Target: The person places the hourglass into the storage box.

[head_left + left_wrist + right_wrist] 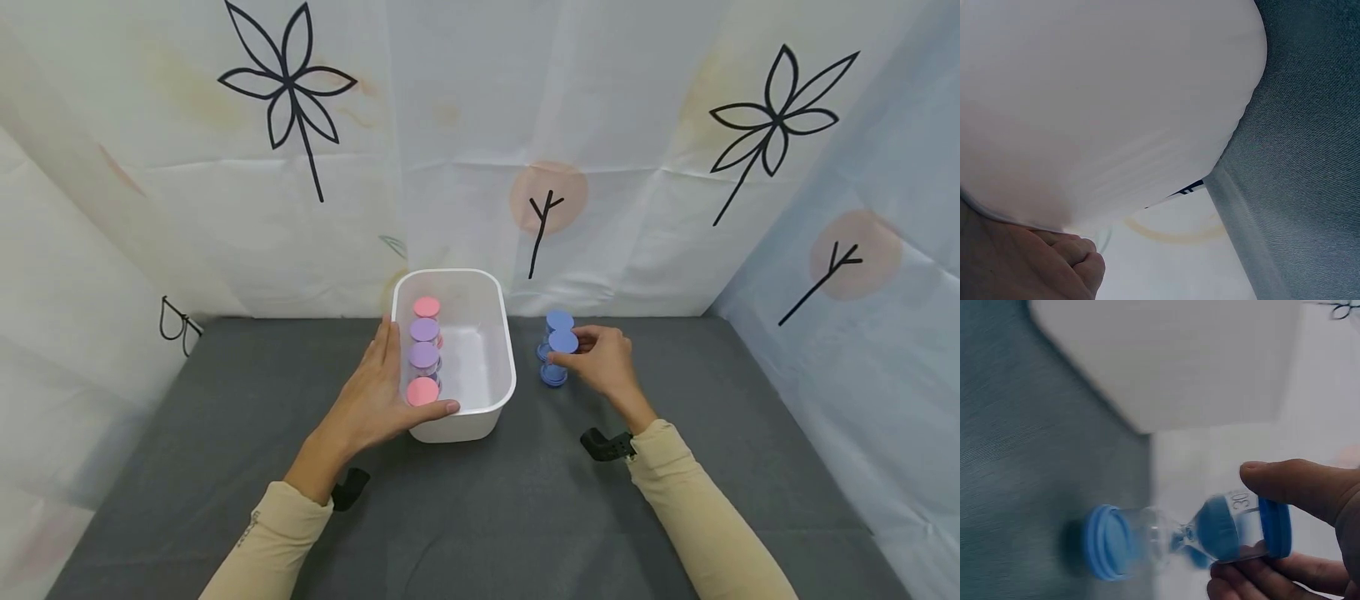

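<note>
My right hand (606, 360) pinches a small hourglass (554, 375) with a blue cap, blue base and blue sand. It stands upright and appears tilted or near the tabletop; in the right wrist view the hourglass (1216, 528) shows "30" printed on its glass. Just behind it is a second blue hourglass (559, 321), partly hidden. My left hand (367, 392) rests along the left side of a white plastic bin (442, 429), fingers straight, thumb across its front rim. Inside the bin, along its left wall, several pink- and purple-capped hourglasses (424, 357) stand in a row.
A dark grey cloth (480, 517) covers the table. Behind it hangs a white curtain (465, 125) with printed leaves and trees, and further cloth (862, 333) closes off the right side. The bin stands close to the back edge.
</note>
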